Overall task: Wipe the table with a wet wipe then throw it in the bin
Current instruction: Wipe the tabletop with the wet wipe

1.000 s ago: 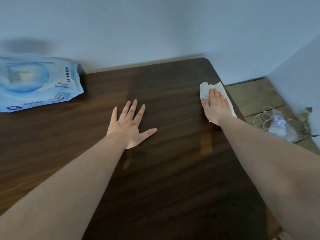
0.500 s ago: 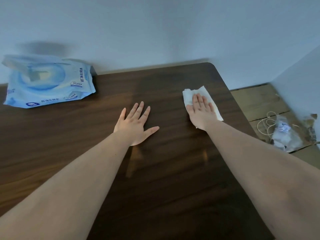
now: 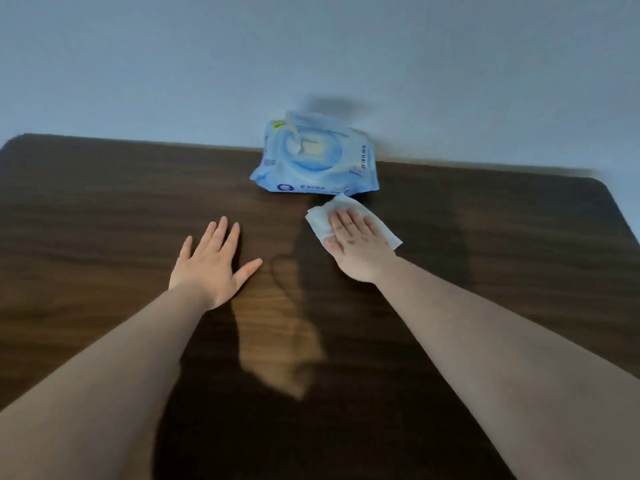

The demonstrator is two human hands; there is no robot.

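Observation:
A white wet wipe point(image 3: 322, 218) lies spread on the dark wooden table point(image 3: 104, 209), just in front of the wipe pack. My right hand point(image 3: 356, 245) presses flat on the wipe, fingers together, covering its middle. My left hand point(image 3: 211, 263) rests flat on the bare tabletop to the left, fingers spread, holding nothing. No bin is in view.
A light blue pack of wet wipes point(image 3: 317, 161) with its flap lifted sits at the table's back edge against the pale wall point(image 3: 311, 64). The table's rounded far corners show at left and right.
My right hand has slid the wipe leftward from the table's right edge to just in front of the pack. The view has turned left, so the floor clutter is gone from sight.

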